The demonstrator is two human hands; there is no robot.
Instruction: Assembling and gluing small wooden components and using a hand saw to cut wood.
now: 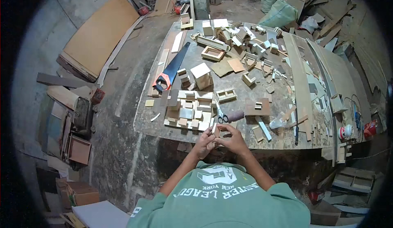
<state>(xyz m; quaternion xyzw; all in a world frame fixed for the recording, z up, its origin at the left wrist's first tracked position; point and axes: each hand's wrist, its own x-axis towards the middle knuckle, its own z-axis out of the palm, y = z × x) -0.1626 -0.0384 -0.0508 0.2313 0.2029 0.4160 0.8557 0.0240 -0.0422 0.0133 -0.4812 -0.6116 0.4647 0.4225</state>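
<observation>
Two hands up front, left (204, 143) and right (233, 139), both pinching one small wooden piece (215, 130) between their fingertips, right at the near edge of the bench (245, 94). Just past that there's one pair of scissors (222, 116) beside one dark roll (236, 116), and to the left one block assembly (186, 113) with too many little bits to count. Further back: one handsaw (176, 64), one pale-topped box (201, 72), one rectangular frame (213, 53), then a jumbled woodpile (241, 35). Two sacks (280, 14) sit beyond the bench.
</observation>
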